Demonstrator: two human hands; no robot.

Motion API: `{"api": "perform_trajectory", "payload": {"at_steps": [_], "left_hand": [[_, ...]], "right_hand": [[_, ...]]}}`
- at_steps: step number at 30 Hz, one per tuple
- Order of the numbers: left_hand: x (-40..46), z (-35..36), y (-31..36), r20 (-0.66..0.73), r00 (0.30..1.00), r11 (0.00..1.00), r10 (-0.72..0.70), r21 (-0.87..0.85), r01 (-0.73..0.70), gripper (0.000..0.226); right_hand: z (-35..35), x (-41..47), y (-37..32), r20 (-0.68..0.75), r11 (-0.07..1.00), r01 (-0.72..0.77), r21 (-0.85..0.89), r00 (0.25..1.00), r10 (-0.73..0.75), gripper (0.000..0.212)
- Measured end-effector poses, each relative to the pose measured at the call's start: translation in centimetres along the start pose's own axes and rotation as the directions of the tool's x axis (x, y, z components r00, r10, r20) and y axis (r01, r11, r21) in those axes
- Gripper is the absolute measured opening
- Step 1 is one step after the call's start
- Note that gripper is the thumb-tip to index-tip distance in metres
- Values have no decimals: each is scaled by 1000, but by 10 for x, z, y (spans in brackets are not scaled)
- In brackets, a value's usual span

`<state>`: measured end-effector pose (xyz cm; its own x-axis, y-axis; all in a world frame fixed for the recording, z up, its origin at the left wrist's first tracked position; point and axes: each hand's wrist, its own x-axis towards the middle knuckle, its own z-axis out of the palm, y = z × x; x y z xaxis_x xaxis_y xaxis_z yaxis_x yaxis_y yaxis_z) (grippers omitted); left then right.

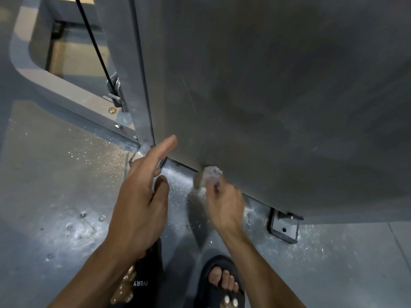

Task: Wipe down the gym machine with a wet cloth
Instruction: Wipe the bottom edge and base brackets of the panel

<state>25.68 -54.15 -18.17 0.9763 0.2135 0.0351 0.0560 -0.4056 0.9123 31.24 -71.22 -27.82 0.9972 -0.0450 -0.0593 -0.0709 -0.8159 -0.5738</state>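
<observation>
I am wiping the lower edge of the machine's grey panel (278, 96): my right hand (224, 205) pinches the wet cloth (211, 174) there, my left hand (142, 196) is spread. Next I should slide along this edge.

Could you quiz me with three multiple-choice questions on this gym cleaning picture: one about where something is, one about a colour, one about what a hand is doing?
1. Where is the cloth?
A. at the lower edge of the grey panel
B. lying on the floor
C. hung on the cable

2. What colour are the sandals?
A. white
B. red
C. black

3. How is the left hand?
A. gripping the cloth
B. open, fingers straight
C. clenched round the bracket

Answers:
1 A: the right hand holds the cloth against the bottom edge of the machine panel.
2 C: the sandal is black.
3 B: the left hand has straight fingers and holds nothing.
</observation>
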Motion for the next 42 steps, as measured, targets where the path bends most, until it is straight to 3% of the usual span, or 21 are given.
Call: {"api": "perform_trajectory", "payload": {"at_steps": [4, 8, 12, 16, 18, 21, 25, 29, 31, 35, 38, 40, 42], "left_hand": [[0, 0, -1, 11, 1000, 1000, 2, -12, -2, 70], [0, -1, -1, 6, 1000, 1000, -10, -10, 10, 70], [0, 0, -1, 9, 1000, 1000, -8, -8, 8, 70], [1, 2, 2, 13, 1000, 1000, -5, -1, 5, 71], [1, 4, 3, 14, 1000, 1000, -2, -6, 2, 71], [1, 4, 3, 11, 1000, 1000, -14, 5, 14, 70], [0, 5, 3, 41, 997, 998, -59, 11, 59, 65], [-2, 8, 5, 76, 995, 997, -70, 35, 68, 63], [-3, 9, 5, 87, 994, 997, -62, 41, 58, 64], [-5, 10, 4, 94, 994, 998, -51, 34, 48, 64], [-4, 9, 2, 84, 995, 998, -52, 40, 48, 63], [-4, 10, 2, 83, 995, 998, -56, 45, 52, 63], [-5, 10, 3, 83, 995, 998, -55, 47, 52, 64]], "right_hand": [[-15, -18, 68, -214, 946, -279, 165, 926, 310, 52], [-31, -32, 84, -224, 819, -445, 362, 811, 540, 35], [-20, -26, 46, -248, 843, -335, 422, 852, 462, 41], [2, -10, -16, -100, 903, -181, 390, 966, 237, 32], [7, -4, -37, -39, 905, -120, 409, 988, 149, 31], [-2, -4, -36, -3, 849, -139, 510, 987, 164, 27], [-22, -25, 24, -34, 722, -342, 601, 892, 451, 18], [-44, -40, 85, -113, 493, -420, 762, 662, 741, 20], [-47, -41, 98, -78, 426, -456, 781, 605, 792, 23], [-30, -25, 89, 135, 313, -591, 743, 591, 795, 22], [-12, -16, 60, 154, 264, -551, 792, 598, 787, 20], [-7, -15, 36, 250, 198, -550, 811, 633, 733, 13], [-6, -13, 29, 352, 95, -568, 817, 622, 699, 7]]}}
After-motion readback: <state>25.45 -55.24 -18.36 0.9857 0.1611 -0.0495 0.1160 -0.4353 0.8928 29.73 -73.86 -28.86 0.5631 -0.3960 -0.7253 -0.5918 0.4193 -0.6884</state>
